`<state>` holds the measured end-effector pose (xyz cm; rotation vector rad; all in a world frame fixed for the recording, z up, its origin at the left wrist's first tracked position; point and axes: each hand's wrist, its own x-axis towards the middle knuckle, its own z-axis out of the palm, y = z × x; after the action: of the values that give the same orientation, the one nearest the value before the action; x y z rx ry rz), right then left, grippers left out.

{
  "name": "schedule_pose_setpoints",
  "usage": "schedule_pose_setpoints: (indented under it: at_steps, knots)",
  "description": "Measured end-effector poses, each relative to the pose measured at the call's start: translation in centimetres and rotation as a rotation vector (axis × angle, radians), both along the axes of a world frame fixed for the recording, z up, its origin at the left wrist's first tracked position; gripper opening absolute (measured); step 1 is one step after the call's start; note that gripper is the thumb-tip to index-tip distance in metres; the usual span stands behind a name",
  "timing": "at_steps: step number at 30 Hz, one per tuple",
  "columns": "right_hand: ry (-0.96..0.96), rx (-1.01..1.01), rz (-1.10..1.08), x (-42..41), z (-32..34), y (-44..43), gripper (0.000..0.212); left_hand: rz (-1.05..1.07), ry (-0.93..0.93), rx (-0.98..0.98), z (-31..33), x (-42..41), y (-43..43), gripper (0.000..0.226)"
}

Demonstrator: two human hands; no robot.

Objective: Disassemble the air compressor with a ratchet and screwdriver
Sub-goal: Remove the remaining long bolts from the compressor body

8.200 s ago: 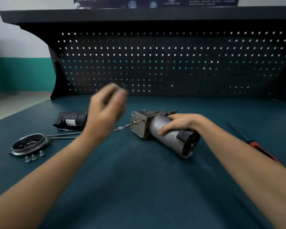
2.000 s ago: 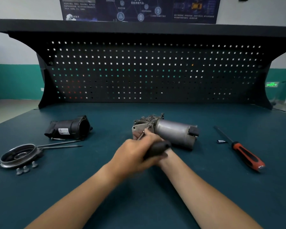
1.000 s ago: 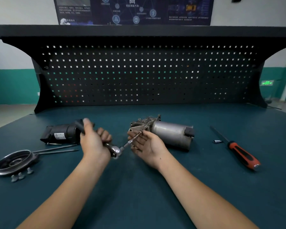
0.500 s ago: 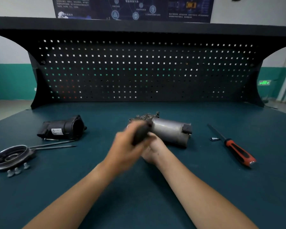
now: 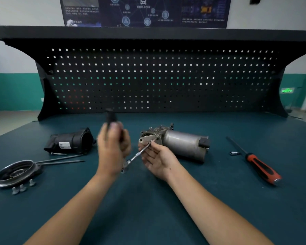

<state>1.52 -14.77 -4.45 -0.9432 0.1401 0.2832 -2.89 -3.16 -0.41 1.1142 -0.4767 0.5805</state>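
L hand [image 5: 113, 149] is clamped round the ratchet [image 5: 111, 117] grip. It's blurred, w/ the grip end sticking up past the knuckles. The ratchet's bar [image 5: 137, 155] runs from under that hand up & right to the compressor [image 5: 182, 145], tip at the bracket end. R hand [image 5: 157, 158] sits palm-up just right of L hand. As far as I can read it, thumb & fingertips pinch the bar near its tip, other fingers loose. Compressor lies on its side on the surface [image 5: 148, 218], just beyond R fingertips. Screwdriver [image 5: 261, 167] is well right of R hand, w/ a small socket [image 5: 234, 153] beside its shaft. Left of L hand I see a black housing [image 5: 71, 143], two rods [image 5: 60, 160], a round cover [image 5: 14, 172] & three bolts [image 5: 22, 188].
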Motion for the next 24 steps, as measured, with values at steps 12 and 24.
schedule_pose_setpoints:
  at_steps: [12,24]
  knots:
    - [-0.019,-0.04,-0.015,0.1,-0.5,-0.4,0.025,0.047,0.071,-0.065,-0.3,-0.5,-1.2,0.028]
    - [-0.041,-0.076,-0.008,0.2,-0.2,-0.4,0.026,0.136,-0.028,-0.003,-0.3,-0.1,-0.6,0.034]
